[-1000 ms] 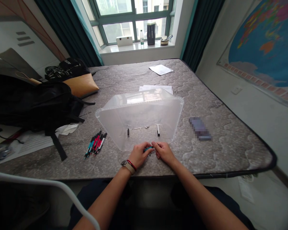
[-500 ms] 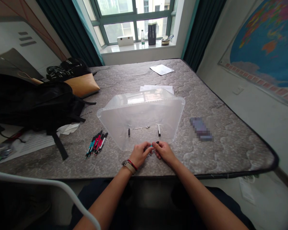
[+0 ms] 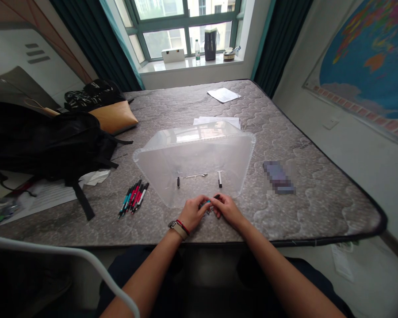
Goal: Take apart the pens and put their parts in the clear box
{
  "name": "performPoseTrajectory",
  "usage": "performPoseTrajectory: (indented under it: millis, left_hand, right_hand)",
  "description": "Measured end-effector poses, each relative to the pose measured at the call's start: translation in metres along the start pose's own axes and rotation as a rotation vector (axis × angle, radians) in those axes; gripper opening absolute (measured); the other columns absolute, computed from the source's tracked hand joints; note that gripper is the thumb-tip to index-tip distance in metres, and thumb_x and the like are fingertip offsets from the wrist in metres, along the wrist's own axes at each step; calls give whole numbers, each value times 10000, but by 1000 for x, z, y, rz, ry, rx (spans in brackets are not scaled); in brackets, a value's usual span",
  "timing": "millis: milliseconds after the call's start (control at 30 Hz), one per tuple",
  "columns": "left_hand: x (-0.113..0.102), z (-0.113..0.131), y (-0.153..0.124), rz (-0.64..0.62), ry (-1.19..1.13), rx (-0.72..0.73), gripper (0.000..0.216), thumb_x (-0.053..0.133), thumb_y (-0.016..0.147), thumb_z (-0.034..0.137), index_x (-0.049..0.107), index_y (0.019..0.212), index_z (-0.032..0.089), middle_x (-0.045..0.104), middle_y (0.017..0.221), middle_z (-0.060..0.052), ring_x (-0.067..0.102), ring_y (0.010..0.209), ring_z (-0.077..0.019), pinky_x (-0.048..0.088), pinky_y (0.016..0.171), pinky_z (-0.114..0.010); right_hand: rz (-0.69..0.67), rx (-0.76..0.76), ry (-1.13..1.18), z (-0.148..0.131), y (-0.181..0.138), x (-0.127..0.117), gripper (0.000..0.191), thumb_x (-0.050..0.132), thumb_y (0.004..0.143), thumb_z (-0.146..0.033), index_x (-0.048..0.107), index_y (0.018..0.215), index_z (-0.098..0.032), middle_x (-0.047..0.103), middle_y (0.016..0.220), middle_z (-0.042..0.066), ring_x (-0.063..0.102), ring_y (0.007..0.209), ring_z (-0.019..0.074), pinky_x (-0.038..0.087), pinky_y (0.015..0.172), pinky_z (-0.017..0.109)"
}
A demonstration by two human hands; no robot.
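My left hand [image 3: 193, 213] is closed in a pinch on a teal pen part [image 3: 208, 202], mostly covered by the fingers. Pressed close beside it, my right hand [image 3: 228, 209] grips a small black pen part [image 3: 216, 196]; whether the two parts are joined I cannot tell. Small bits lie under the fingers, too small to name. Just beyond the hands, a clear plastic bin [image 3: 202, 152] rests on its side with its opening toward me. Inside it lie a short black piece [image 3: 178, 182], a thin silvery piece [image 3: 195, 176] and a white-and-black pen part [image 3: 220, 179].
Left of the bin sits a bundle of several teal, red and white pens [image 3: 133, 197]. A black backpack [image 3: 46, 141] and a tan pouch [image 3: 114, 117] occupy the left side. A blurred phone-like object [image 3: 279, 177] lies right. Papers [image 3: 223, 95] lie farther back on the mattress [image 3: 318, 198].
Both hands stay nearly in place, with small finger movements. The black part in my right hand shows a little more; the bin and the pens have not moved.
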State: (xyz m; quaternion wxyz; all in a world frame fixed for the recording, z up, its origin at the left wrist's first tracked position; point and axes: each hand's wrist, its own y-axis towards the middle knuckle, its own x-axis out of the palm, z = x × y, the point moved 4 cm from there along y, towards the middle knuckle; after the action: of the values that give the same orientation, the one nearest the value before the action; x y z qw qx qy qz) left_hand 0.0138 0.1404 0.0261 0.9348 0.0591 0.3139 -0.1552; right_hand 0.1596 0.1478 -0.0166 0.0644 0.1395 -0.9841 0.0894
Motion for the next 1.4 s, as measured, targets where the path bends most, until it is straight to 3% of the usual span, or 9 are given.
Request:
performPoseTrajectory:
  millis: [67, 200, 333, 500, 633, 867, 1067, 1233, 1400]
  left_hand:
    - [0, -1, 0, 6, 5, -6, 288, 523, 924, 433, 683, 963, 197, 713, 825, -15, 613, 707, -140, 419, 666, -239]
    - [0, 0, -1, 4, 20, 6, 265, 538, 916, 424, 679, 971, 206, 709, 833, -11, 604, 702, -138, 413, 666, -238]
    - [-1, 1, -1, 16, 12, 0, 261, 530, 919, 423, 667, 963, 205, 700, 800, -10, 602, 688, -138, 406, 651, -235]
    - [-2, 3, -1, 33, 24, 11, 240, 536, 915, 408, 648, 981, 207, 663, 740, 5, 570, 639, -126, 386, 621, -230]
    - [-2, 2, -1, 48, 26, -8, 222, 540, 911, 383, 630, 1016, 209, 625, 683, 21, 543, 594, -118, 364, 582, -223]
    - [1, 2, -2, 4, -4, 19, 198, 538, 912, 357, 636, 1010, 215, 676, 747, 2, 594, 652, -133, 410, 638, -234]
    - [1, 3, -2, 4, -57, 2, 213, 491, 938, 358, 635, 997, 214, 701, 762, -6, 638, 692, -145, 440, 666, -241]
    - [1, 4, -2, -2, -37, 10, 192, 515, 926, 348, 631, 1000, 214, 700, 757, 0, 629, 678, -142, 424, 653, -239]
    - [0, 4, -2, -6, -35, -5, 196, 506, 929, 359, 622, 985, 211, 700, 748, -3, 628, 678, -143, 419, 658, -240]
  right_hand:
    - [13, 13, 28, 1, 0, -1, 345, 614, 827, -531, 550, 803, -193, 558, 548, -58, 489, 415, 94, 376, 384, 193]
    - [26, 27, -34, 3, 1, -1, 428, 542, 868, -549, 525, 651, -181, 499, 468, -52, 440, 375, 77, 354, 381, 193]
    - [35, 3, 29, 1, 1, -1, 318, 604, 832, -506, 540, 774, -200, 541, 514, -62, 466, 396, 91, 362, 374, 192]
    - [68, 15, -15, 2, 0, -3, 353, 559, 860, -509, 534, 702, -194, 511, 474, -61, 445, 370, 84, 348, 372, 193]
    - [67, -7, 50, 1, 0, -1, 283, 597, 834, -475, 547, 771, -203, 540, 533, -63, 478, 407, 95, 367, 368, 193]
    - [74, -12, -27, 0, 0, 0, 376, 542, 875, -516, 535, 688, -190, 502, 462, -64, 428, 360, 76, 337, 379, 192]
    - [95, -7, 77, 1, 0, -1, 290, 624, 818, -486, 526, 808, -213, 570, 546, -63, 487, 402, 99, 370, 382, 196]
    - [112, -4, -65, 1, 0, -1, 410, 568, 855, -529, 537, 632, -186, 512, 462, -46, 444, 367, 82, 341, 385, 202]
    - [121, -33, 86, 2, 0, -3, 284, 591, 844, -459, 516, 724, -212, 517, 500, -68, 449, 378, 91, 344, 366, 201]
